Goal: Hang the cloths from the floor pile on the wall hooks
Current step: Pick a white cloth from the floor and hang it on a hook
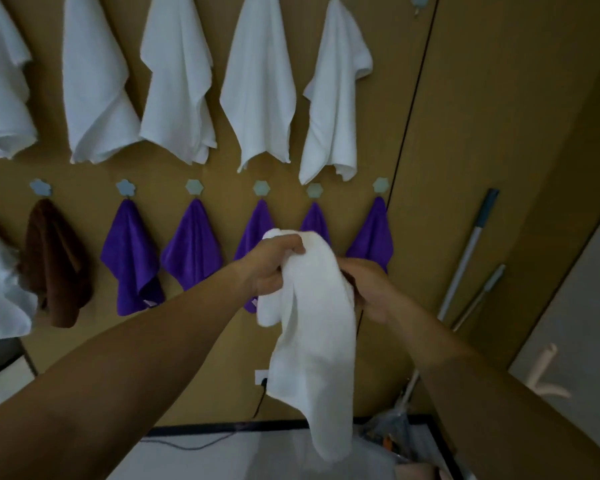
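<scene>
Where left hand grips, white cloth hangs free.

White terry cloth, bunched at its top, hangs limp near centre, held by left hand and right hand. On the far wall: white hung cloths above; brown cloth and purple cloths on pale flower-shaped hooks below.
</scene>
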A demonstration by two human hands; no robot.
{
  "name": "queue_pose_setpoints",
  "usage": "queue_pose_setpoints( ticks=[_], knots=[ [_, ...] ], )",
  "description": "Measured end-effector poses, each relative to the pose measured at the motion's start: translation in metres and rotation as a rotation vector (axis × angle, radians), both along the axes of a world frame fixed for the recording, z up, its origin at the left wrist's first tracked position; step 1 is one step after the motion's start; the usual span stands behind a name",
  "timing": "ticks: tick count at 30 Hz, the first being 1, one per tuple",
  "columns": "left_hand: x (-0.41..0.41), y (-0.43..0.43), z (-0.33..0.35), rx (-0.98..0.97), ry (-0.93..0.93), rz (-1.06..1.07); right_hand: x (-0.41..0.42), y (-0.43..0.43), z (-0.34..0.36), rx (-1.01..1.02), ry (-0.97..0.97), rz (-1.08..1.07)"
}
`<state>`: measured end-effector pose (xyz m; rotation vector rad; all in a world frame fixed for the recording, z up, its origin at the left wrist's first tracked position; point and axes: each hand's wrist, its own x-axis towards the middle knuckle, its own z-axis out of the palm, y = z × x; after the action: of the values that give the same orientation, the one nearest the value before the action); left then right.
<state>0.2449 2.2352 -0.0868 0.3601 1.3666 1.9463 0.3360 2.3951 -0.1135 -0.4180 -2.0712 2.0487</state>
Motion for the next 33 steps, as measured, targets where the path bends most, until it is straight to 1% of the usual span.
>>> queue_pose_setpoints(
  ticks=[3, 5, 8, 10, 11, 13, 14, 15, 16, 17, 19, 20, 22, 24, 27, 28, 30, 31, 33],
  knots=[
    [-0.008, 0.001, -0.009, -0.175, 0.080, -0.053, -0.006, 0.000, 0.000, 0.022, -0.021, -0.024],
    [-0.014, -0.002, -0.016, -0.265, 0.125, -0.112, -0.010, 0.000, -0.005, -0.036, -0.040, 0.012],
    [-0.017, -0.011, -0.025, -0.421, 0.174, -0.199, -0.009, 0.001, -0.012, -0.158, -0.074, 0.145],
    [-0.019, -0.016, -0.030, -0.440, 0.179, -0.237, -0.004, 0.009, -0.014, -0.161, -0.134, 0.296],
    [-0.021, -0.020, -0.030, -0.431, 0.169, -0.243, 0.000, 0.014, -0.013, -0.113, -0.183, 0.367],
    [-0.028, -0.027, -0.029, -0.442, 0.155, -0.220, 0.003, 0.027, -0.012, 0.102, -0.301, 0.413],
    [-0.032, -0.031, -0.028, -0.466, 0.155, -0.192, 0.003, 0.032, -0.012, 0.254, -0.332, 0.358],
    [-0.034, -0.036, -0.027, -0.493, 0.160, -0.160, 0.002, 0.037, -0.012, 0.379, -0.317, 0.243],
    [-0.037, -0.039, -0.026, -0.521, 0.172, -0.135, 0.000, 0.042, -0.012, 0.436, -0.265, 0.094],
    [-0.039, -0.042, -0.024, -0.543, 0.188, -0.129, -0.002, 0.047, -0.011, 0.399, -0.205, -0.046],
    [-0.041, -0.045, -0.023, -0.574, 0.196, -0.129, -0.005, 0.057, -0.009, 0.232, -0.135, -0.197],
    [-0.041, -0.047, -0.025, -0.592, 0.198, -0.085, -0.007, 0.062, -0.009, 0.194, -0.144, -0.223],
    [-0.048, -0.050, -0.033, -0.657, 0.219, 0.098, -0.008, 0.072, -0.011, 0.175, -0.193, -0.225],
    [-0.049, -0.052, -0.041, -0.732, 0.309, 0.259, -0.011, 0.081, -0.014, 0.113, -0.171, -0.241],
    [-0.047, -0.055, -0.053, -1.008, 0.468, 0.407, -0.016, 0.092, -0.019, -0.113, -0.053, -0.361],
    [-0.045, -0.055, -0.055, -1.046, 0.484, 0.436, -0.017, 0.096, -0.021, -0.174, -0.030, -0.369],
    [-0.043, -0.056, -0.059, -1.122, 0.554, 0.456, -0.016, 0.102, -0.022, -0.234, -0.042, -0.267],
    [-0.041, -0.055, -0.059, -1.167, 0.584, 0.461, -0.014, 0.105, -0.022, -0.217, -0.069, -0.204],
    [-0.041, -0.056, -0.058, -1.215, 0.632, 0.458, -0.011, 0.114, -0.023, -0.043, -0.117, -0.129]
  ],
)
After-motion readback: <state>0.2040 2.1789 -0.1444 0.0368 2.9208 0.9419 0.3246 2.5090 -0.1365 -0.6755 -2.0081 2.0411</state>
